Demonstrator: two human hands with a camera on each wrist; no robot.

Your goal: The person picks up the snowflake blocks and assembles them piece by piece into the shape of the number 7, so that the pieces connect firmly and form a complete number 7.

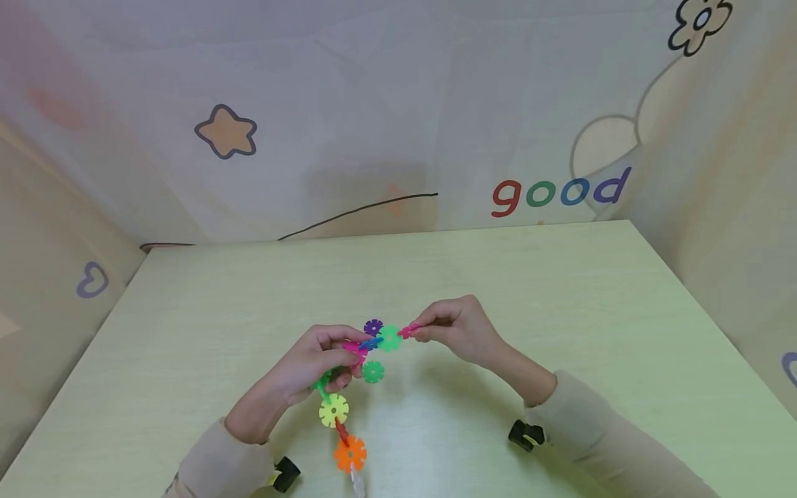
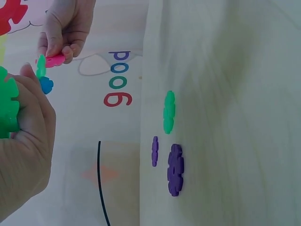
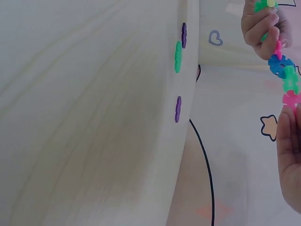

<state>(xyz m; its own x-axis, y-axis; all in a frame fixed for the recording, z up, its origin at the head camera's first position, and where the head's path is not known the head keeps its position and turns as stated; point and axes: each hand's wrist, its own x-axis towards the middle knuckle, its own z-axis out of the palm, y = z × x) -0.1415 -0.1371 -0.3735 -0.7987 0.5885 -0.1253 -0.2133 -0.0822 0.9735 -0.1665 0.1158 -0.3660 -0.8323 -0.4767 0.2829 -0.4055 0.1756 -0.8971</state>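
Observation:
A chain of notched, flower-shaped plastic discs hangs between my hands. My left hand [image 1: 311,363] grips it around a pink disc [image 1: 356,351], next to a blue disc [image 3: 281,66]. Beyond the blue one comes a green disc [image 1: 391,338]. At the chain's right end, my right hand [image 1: 465,330] pinches a pink disc [image 3: 291,99] that meets the green one's edge. Below my left hand dangle a yellow disc [image 1: 333,411], a red disc [image 1: 342,432], an orange disc [image 1: 351,454] and a whitish one [image 1: 357,481]. My left fingers partly hide the chain's middle.
On the pale table [image 1: 560,290] lie loose discs: a green one [image 2: 169,112] and two purple ones, one [image 2: 175,170] nearer the left wrist camera than the other [image 2: 154,151]. Printed cloth [image 1: 373,104] stands behind the table and along both sides.

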